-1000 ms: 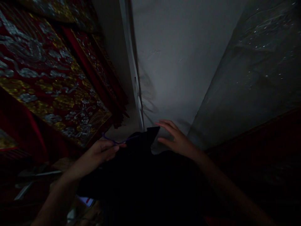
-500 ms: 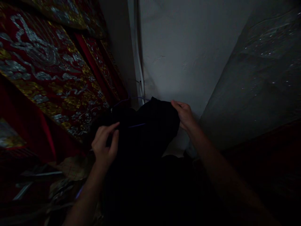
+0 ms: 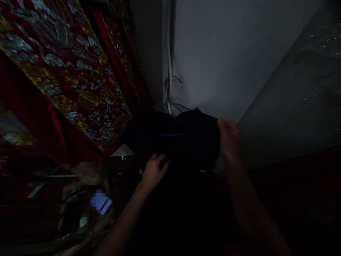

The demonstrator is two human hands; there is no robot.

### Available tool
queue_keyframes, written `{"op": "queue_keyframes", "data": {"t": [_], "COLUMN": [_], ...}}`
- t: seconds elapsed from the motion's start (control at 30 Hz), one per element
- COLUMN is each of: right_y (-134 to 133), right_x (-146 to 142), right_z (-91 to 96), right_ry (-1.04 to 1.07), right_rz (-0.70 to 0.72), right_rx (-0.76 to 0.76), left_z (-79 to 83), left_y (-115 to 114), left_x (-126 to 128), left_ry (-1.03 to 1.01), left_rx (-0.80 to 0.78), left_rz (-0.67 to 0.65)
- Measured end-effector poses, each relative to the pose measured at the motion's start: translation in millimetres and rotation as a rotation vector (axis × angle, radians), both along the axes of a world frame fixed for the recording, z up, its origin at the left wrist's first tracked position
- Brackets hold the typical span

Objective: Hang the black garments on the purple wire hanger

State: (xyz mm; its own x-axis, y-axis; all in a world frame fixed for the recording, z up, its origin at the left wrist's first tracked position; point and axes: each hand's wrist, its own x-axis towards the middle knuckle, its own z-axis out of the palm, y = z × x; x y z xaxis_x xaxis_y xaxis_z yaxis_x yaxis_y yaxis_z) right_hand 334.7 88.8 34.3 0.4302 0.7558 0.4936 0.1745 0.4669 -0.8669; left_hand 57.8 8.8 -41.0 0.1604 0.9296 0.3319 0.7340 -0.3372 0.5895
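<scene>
A black garment, apparently a short-sleeved shirt (image 3: 194,142), hangs on a thin purple hanger (image 3: 168,101) in front of the wall. The hanger's hook and shoulder wires rise above the neckline, and its lower bar shows across the neck opening. My right hand (image 3: 229,138) pinches the garment at its right shoulder or sleeve edge. Over the front of the cloth is my left hand (image 3: 155,171), thumb and forefinger apart; whether it touches the fabric is hard to see. Darkness hides the garment's lower part.
Red cloth with silver and gold embroidery (image 3: 77,71) hangs at the left. A lit phone (image 3: 102,203) lies among dim clutter at lower left. Behind the garment are a white wall (image 3: 226,46) and a pale cable (image 3: 168,46). Clear plastic sheeting (image 3: 301,92) covers the right side.
My left hand has moved right and down across the garment's front. The garment now hangs squarer, with the hanger's hook in sight. My right hand still holds its edge; the view has shifted.
</scene>
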Motion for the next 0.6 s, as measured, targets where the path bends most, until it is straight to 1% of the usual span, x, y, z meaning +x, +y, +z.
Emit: {"op": "queue_keyframes", "data": {"t": [0.07,0.1,0.13,0.17,0.2,0.27,0.3,0.33,0.37,0.43,0.5,0.6], "right_y": [-14.1,-25.3,-38.7,-53.4,-68.2,-93.9,-103.1,-109.1,-112.2,-111.6,-107.5,-105.1], "right_x": [-14.2,-24.7,-37.1,-50.5,-64.3,-89.2,-99.0,-106.5,-111.6,-114.7,-111.7,-105.2], "right_z": [-9.9,-17.8,-27.7,-39.2,-51.7,-75.7,-85.6,-93.2,-98.3,-101.4,-98.7,-94.5], "right_ry": [-0.05,-0.053,-0.054,-0.018,0.003,-0.045,-0.092,-0.135,-0.174,-0.225,-0.254,-0.266], "right_rz": [-0.218,-0.29,-0.3,-0.245,-0.106,0.305,0.444,0.522,0.555,0.519,0.491,0.542], "right_rx": [0.089,0.109,0.093,0.042,-0.067,-0.325,-0.383,-0.419,-0.431,-0.415,-0.4,-0.413], "left_z": [-16.3,-23.6,-30.0,-35.2,-39.2,-43.6,-44.2,-43.8,-42.4,-37.6,-31.0,-22.5], "left_y": [-12.6,-18.5,-23.6,-27.8,-31.1,-34.8,-35.6,-35.8,-35.7,-35.2,-34.7,-34.8], "left_x": [11.0,17.5,24.3,30.9,37.1,46.1,48.6,49.7,49.7,47.7,44.9,41.0], "left_ry": [-0.193,-0.291,-0.385,-0.476,-0.556,-0.64,-0.635,-0.61,-0.578,-0.536,-0.546,-0.575], "left_rx": [0.07,0.088,0.094,0.088,0.072,0.027,0.004,-0.013,-0.021,-0.007,0.022,0.021], "left_rz": [0.062,0.107,0.154,0.194,0.221,0.216,0.188,0.156,0.131,0.098,0.069,0.028]}}
